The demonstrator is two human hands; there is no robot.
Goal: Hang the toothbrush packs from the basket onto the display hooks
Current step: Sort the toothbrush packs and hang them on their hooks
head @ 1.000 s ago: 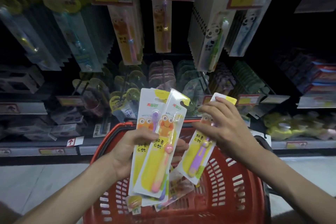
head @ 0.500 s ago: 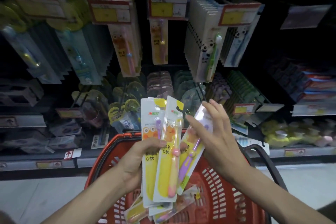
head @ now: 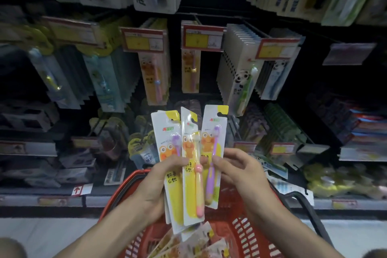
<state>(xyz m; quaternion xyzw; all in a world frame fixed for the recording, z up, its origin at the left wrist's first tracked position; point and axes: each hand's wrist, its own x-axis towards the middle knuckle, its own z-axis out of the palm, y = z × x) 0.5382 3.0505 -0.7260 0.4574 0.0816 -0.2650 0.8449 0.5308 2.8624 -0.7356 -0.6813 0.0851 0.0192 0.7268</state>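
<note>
My left hand (head: 159,182) grips a fan of white-and-yellow toothbrush packs (head: 191,176) upright above the red basket (head: 247,234). My right hand (head: 236,172) pinches the rightmost pack (head: 213,153), the one with a purple brush, at its right edge. More packs (head: 188,243) lie loose in the basket below. Matching yellow packs hang on two display hooks (head: 190,65) straight ahead, under red-and-yellow price tags.
Rows of other toothbrush packs fill the hooks left, right and above; panda packs (head: 240,77) hang to the right. Lower shelves hold boxed goods and round yellow-topped packs (head: 138,146). A black basket handle (head: 303,201) arcs at the right. Pale floor lies below the shelf.
The view has tilted upward toward the hooks. My right hand has slid down the purple-brush pack and set it upright beside the others in the fan.
</note>
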